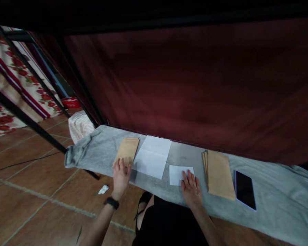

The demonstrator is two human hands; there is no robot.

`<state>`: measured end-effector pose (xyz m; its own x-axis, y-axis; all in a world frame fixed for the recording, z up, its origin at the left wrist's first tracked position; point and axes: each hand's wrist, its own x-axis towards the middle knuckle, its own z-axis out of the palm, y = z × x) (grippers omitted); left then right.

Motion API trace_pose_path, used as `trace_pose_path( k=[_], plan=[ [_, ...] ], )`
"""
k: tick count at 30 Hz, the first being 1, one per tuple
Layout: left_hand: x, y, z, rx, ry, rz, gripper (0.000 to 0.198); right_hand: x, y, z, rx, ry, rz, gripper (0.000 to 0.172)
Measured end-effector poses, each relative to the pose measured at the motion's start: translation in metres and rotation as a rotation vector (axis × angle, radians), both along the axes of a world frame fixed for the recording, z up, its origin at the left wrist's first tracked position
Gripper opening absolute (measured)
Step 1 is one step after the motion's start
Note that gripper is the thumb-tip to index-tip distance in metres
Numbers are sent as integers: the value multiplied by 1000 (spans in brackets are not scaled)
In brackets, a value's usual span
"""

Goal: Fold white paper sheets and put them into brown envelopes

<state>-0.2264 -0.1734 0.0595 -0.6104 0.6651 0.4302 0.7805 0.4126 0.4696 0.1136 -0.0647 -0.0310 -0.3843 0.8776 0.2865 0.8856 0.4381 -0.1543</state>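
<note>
My left hand [122,174] lies with its fingers spread over the near end of a small stack of brown envelopes [128,147]. Flat under the fingertips of my right hand [191,188] is a small white piece of paper, seemingly folded [176,175]. Between the hands lie larger white paper sheets [154,153], touched by neither hand. Right of my right hand is another stack of brown envelopes [220,174], slightly fanned at its left edge. Neither hand's fingers are wrapped round anything.
A smartphone [245,189] with a dark screen lies right of the right-hand envelopes. Everything rests on a narrow surface covered in grey cloth [89,150]. A dark red curtain [182,85] hangs behind it, and black metal bars [28,119] stand at the left.
</note>
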Motion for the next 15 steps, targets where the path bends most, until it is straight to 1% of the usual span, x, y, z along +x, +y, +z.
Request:
trace_pose_path(
  k=[1, 2, 4, 6, 7, 9, 15],
  plan=[
    [-19, 5, 1, -56, 8, 130, 62, 0, 0, 1, -9, -9, -7, 54],
    [-34, 10, 0, -143, -9, 223, 68, -1, 0, 2, -18, -20, -13, 53],
    [-54, 14, -3, -309, -59, 287, 74, -1, 0, 3, -27, -44, -25, 54],
    [-61, 13, -7, -385, -39, 282, 71, -2, 1, 3, -29, -64, -30, 54],
    [-62, 11, -9, -394, -18, 281, 69, -2, 1, 3, -28, -71, -30, 54],
    [-62, 6, -9, -380, -5, 290, 64, -2, 1, 2, -29, -79, -30, 53],
    [-68, -2, 0, -315, -145, 237, 37, -1, 1, 3, -62, -74, -37, 54]
  ],
)
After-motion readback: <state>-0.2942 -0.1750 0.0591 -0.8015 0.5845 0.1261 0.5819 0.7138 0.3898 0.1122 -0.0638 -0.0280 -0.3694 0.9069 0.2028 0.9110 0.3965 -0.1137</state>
